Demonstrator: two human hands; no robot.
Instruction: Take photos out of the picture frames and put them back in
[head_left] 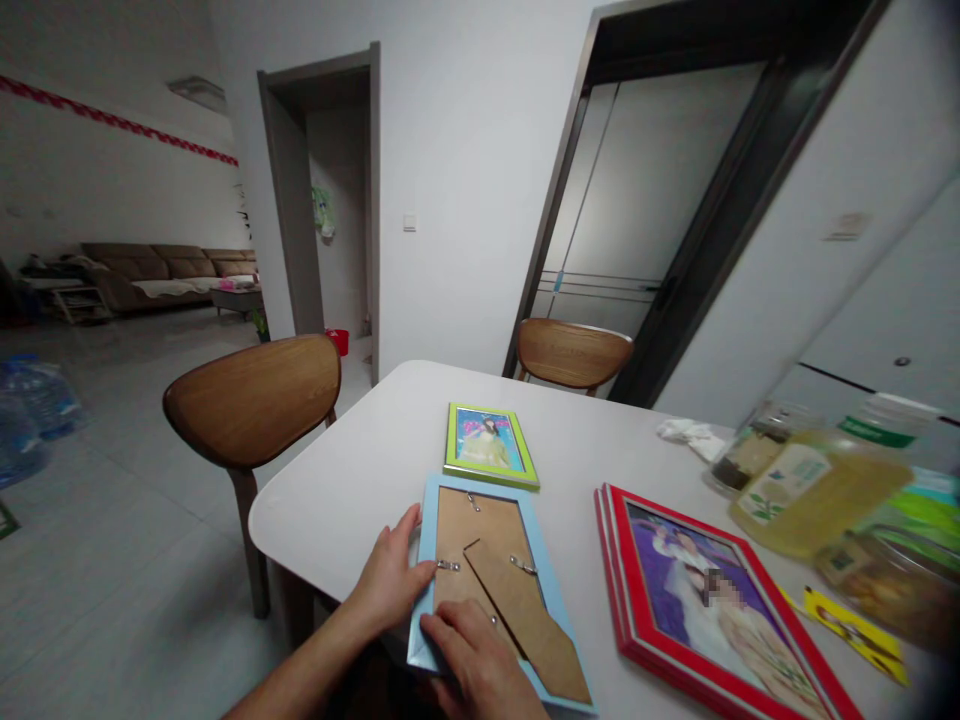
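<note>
A light-blue picture frame (429, 510) lies face down at the table's near side, its brown backing board (480, 510) turned up. The board carries a fold-out stand (525, 610) and small metal clips (523, 565). My left hand (394, 572) grips the frame's left edge, thumb on top and fingers along the side. Lower down, my right hand (484, 660) is curled over the frame's lower left part, its fingertips by the rim; some of its fingers are hidden. Just beyond lies a green picture frame (491, 442), picture up. To the right are stacked red picture frames (720, 600).
The white table (337, 500) has a rounded left corner. On its right stand a bottle of yellow liquid (817, 490), jars (757, 445), a crumpled tissue (690, 435) and a yellow packet (855, 630). Wooden chairs (255, 400) stand at the left and far sides.
</note>
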